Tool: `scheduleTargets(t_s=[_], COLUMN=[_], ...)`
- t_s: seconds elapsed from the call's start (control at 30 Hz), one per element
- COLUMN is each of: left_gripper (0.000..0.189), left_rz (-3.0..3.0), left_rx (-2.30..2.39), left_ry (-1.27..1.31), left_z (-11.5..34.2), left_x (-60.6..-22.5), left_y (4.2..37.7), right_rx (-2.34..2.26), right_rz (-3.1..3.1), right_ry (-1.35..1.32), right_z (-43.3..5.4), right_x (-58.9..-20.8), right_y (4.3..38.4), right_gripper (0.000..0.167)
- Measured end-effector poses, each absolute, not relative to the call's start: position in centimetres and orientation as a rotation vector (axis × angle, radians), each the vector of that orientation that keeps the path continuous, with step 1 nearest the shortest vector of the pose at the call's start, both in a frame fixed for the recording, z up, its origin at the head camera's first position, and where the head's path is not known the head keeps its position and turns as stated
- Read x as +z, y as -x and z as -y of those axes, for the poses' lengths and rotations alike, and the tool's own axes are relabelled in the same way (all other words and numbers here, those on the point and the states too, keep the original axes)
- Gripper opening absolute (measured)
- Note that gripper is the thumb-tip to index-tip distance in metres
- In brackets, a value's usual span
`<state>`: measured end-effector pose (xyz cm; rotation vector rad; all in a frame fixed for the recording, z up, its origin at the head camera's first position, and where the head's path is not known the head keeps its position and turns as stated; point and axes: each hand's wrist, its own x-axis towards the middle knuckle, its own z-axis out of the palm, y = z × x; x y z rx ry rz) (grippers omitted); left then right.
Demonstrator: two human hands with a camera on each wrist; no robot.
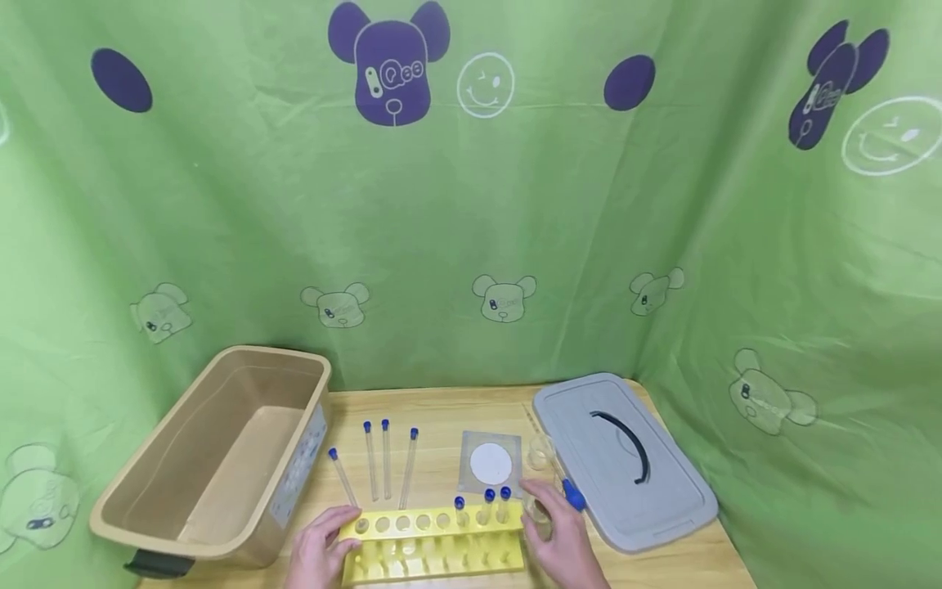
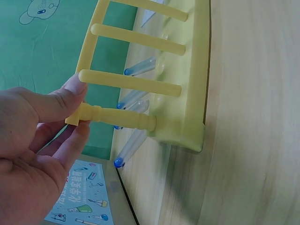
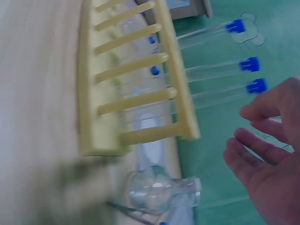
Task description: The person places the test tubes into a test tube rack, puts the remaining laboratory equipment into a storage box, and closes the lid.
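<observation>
A yellow test tube rack (image 1: 434, 570) stands near the table's front, with three blue-capped test tubes (image 3: 253, 64) upright at its right end. My left hand (image 1: 320, 550) grips the rack's left end; the left wrist view shows thumb and fingers (image 2: 70, 145) pinching its top corner. Beside the right end is my right hand (image 1: 561, 532), its fingers loosely bent. In the right wrist view that hand (image 3: 267, 150) holds nothing and stays apart from the nearest tube's cap. Several capped test tubes (image 1: 387, 462) lie on the table behind the rack.
To the left sits a brown plastic bin (image 1: 213, 544). A grey lid (image 1: 589, 442) with a black handle lies right. Between are a mesh square (image 1: 467, 478) with a white disc, a glass flask (image 3: 152, 190) and a blue-bulbed dropper (image 1: 573, 495). Green curtains (image 1: 456, 204) enclose the table.
</observation>
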<state>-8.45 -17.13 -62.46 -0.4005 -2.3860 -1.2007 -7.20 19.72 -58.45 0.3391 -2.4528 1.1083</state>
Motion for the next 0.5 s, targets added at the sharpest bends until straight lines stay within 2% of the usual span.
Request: scheduleTargets(t_s=[0.2, 0.5], left_gripper=[0.046, 0.044], left_rz=[2.459, 2.501], left_rx=[-1.311, -1.576], left_ry=[0.373, 0.250], left_z=[17.2, 17.3], left_x=[-61.9, -61.3], left_y=[8.3, 8.1], right_rx=[1.172, 1.239], right_rz=[2.512, 2.606], right_ry=[-0.332, -0.321], right_z=[-19.7, -19.8], right_x=[-60.3, -61.0], right_y=[7.5, 8.1], right_gripper=[0.056, 0.052])
